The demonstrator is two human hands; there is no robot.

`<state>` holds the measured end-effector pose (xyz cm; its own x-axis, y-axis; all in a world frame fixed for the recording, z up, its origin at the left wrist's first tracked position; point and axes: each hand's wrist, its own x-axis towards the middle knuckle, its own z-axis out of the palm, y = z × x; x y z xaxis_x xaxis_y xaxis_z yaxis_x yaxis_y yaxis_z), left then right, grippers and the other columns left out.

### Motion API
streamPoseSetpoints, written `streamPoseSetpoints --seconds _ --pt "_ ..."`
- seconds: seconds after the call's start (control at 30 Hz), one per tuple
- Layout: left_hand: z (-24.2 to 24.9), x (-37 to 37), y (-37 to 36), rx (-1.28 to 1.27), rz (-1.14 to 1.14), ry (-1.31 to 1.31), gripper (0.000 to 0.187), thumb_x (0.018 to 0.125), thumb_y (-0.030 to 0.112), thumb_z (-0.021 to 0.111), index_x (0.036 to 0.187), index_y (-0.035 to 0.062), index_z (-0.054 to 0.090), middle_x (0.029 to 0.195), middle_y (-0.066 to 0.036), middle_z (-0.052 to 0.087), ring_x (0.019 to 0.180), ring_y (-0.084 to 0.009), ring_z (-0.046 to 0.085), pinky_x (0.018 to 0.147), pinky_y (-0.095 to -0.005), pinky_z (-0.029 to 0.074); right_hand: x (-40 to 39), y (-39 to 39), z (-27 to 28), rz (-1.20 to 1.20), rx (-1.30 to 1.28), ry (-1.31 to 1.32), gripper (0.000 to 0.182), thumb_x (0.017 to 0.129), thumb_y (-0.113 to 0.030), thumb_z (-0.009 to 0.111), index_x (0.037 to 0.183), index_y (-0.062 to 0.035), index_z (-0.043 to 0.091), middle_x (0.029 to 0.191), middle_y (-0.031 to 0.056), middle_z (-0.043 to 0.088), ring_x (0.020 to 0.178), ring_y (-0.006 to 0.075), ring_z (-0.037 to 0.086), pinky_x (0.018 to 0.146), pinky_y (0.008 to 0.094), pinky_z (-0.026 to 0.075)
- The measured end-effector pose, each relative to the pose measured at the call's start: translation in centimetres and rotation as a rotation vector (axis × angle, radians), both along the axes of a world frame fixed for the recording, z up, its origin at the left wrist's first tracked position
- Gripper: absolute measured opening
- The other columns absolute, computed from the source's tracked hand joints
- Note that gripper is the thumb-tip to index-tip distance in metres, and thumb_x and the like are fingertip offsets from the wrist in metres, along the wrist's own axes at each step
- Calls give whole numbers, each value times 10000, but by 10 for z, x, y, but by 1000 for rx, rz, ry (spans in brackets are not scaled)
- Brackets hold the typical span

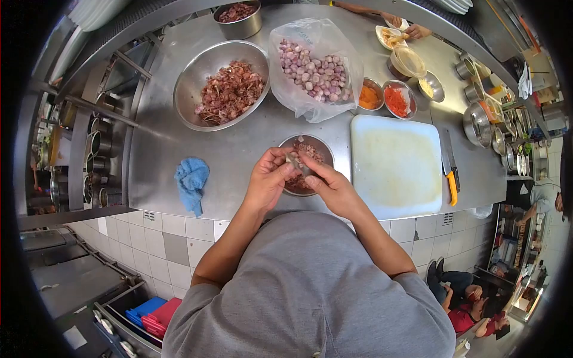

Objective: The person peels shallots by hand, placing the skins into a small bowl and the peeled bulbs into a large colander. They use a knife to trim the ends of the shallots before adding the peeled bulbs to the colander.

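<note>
Watching remotely, I have my left hand (pixel 268 178) and right hand (pixel 332 190) pinched nearly closed on a small piece (pixel 293 160), too unclear to name; the bowl (pixel 329 154) lies below the fingers, the bag (pixel 348 56) of shallots (pixel 313 74) beyond them.

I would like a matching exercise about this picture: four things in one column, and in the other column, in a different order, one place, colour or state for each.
Things
1. Cloth
2. Cutting board
3. Plastic bag
4. Left hand and right hand

Descriptions
A. With purplish bulbs inside
B. Close together over a metal bowl
C. Blue, crumpled, at the edge of the table
D. Pale, flat, beside a yellow-handled knife

Right pairs: 1-C; 2-D; 3-A; 4-B
</note>
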<state>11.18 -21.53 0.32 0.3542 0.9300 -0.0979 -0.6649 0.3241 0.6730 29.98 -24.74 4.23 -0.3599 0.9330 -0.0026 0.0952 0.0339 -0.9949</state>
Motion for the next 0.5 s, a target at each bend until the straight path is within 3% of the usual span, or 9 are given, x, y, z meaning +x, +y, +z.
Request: streamPoseSetpoints --seconds 0.13,0.2,0.23,0.3,0.43,0.5 --pt "12 4 0 -20 6 99 258 917 -3 559 1174 21 544 1111 -95 621 1012 -172 630 885 -326 547 1 0 7 -49 33 -137 442 986 -134 524 1415 -57 452 1394 94 525 1296 213 469 1091 323 336" --pt "12 4 0 -43 18 125 258 916 -12 545 1172 14 547 1108 -97 621 1012 -183 635 884 -331 552 0 -1 8 -111 -374 119 454 993 -145 518 1433 -71 430 1336 86 563 1242 200 508 1051 319 374" --pt "8 3 1 -56 27 111 270 914 -15 534 1183 6 548 1123 -103 620 1015 -198 639 887 -337 556 1 -1 7 -111 -374 118 454 993 -145 518 1433 -71 430 1336 86 563 1242 200 508 1051 319 374" --pt "7 1 2 -66 35 98 283 912 -18 523 1194 -1 549 1138 -109 618 1019 -214 642 891 -343 559 3 2 3 -217 -621 383 484 1002 -138 509 1471 -164 391 741 -59 391 561 32 283 455 184 237" --pt "15 2 3 -111 15 35 302 911 -6 524 1212 -16 554 1148 -126 627 1034 -232 642 900 -349 557 2 2 4 -201 -470 184 532 1002 -132 502 1503 -148 324 827 -39 473 604 43 358 500 191 324" --pt "14 3 3 -112 40 17 302 913 1 526 1212 -18 557 1144 -131 633 1032 -228 643 892 -341 555 -1 0 -1 -111 -150 -2 544 984 -148 514 1483 -45 323 1423 157 479 1327 243 439 1103 323 309"
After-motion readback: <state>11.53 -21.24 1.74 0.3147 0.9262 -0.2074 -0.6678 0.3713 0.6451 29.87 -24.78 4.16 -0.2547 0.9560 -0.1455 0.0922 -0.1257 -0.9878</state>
